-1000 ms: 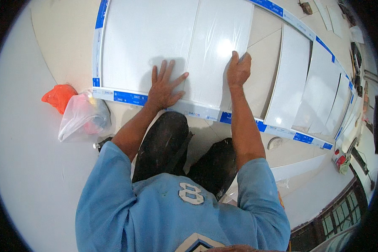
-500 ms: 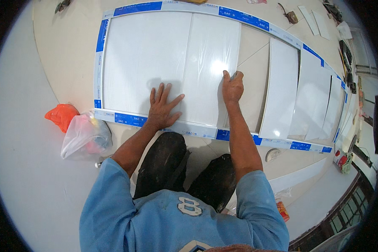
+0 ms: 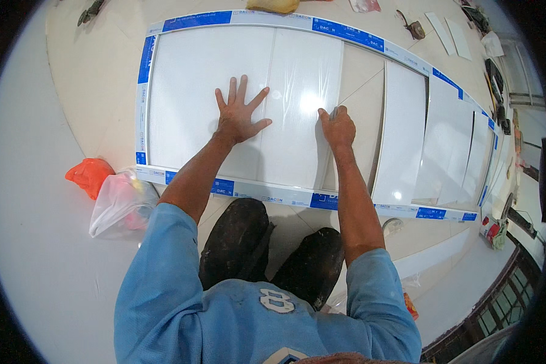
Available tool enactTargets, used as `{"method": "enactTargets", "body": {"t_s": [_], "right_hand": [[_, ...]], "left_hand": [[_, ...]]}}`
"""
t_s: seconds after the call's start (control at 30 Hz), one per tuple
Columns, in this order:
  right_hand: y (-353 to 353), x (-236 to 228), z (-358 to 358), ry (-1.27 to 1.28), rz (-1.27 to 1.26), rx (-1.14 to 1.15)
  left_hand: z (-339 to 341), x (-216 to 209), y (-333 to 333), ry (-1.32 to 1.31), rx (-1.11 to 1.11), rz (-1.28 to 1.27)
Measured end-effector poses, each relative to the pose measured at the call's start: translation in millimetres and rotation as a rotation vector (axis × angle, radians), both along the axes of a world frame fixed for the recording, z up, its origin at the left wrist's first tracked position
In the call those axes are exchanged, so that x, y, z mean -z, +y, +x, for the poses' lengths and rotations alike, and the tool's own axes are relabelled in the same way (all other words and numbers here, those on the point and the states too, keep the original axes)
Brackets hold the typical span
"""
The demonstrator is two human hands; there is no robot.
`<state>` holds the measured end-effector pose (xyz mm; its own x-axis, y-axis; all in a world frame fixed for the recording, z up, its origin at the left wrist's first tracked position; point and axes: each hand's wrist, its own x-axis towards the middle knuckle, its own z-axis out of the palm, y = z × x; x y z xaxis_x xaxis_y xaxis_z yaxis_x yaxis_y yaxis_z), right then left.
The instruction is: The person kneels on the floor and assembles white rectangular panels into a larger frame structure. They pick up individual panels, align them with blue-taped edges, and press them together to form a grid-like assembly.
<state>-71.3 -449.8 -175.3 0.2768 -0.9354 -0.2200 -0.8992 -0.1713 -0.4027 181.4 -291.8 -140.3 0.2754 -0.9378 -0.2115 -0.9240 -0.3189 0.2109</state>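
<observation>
My left hand lies with fingers spread over the white ribbed panels on the left, near the seam between the wide left panel and the narrower panel. At that narrower panel's right edge, my right hand is closed with the thumb up. A bit of something grey shows between its thumb and fingers, too small to name. Both panels sit inside a long white frame wrapped in blue-and-white protective film. The frame lies flat on the tiled floor.
Right of a gap showing floor tiles, more white panels lie loosely in the frame. Red and clear plastic bags rest at the left. A tan object touches the frame's far edge. White strips and clutter lie at far right.
My left hand has moved away from the frame's near edge, farther up across the panels. My right hand stays closed at the panel's edge, slightly lower in view.
</observation>
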Motion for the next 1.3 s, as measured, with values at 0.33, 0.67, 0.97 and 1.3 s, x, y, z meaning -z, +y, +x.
{"method": "enactTargets", "body": {"t_s": [0.33,0.67,0.97,1.3], "right_hand": [[-18.0,-25.4,-1.0,0.109,0.200,-0.194],[-23.4,-23.1,4.8,0.149,0.278,-0.237],[-22.4,-14.4,4.1,0.157,0.253,-0.250],[-67.5,-31.8,16.8,-0.042,0.499,-0.053]], "left_hand": [[198.7,20.2,54.2,-0.537,-0.738,0.077],[288.7,21.7,124.5,0.191,-0.904,-0.076],[285.9,27.3,120.4,0.109,-0.964,-0.058],[316.7,5.0,132.2,0.204,-0.830,0.064]]}}
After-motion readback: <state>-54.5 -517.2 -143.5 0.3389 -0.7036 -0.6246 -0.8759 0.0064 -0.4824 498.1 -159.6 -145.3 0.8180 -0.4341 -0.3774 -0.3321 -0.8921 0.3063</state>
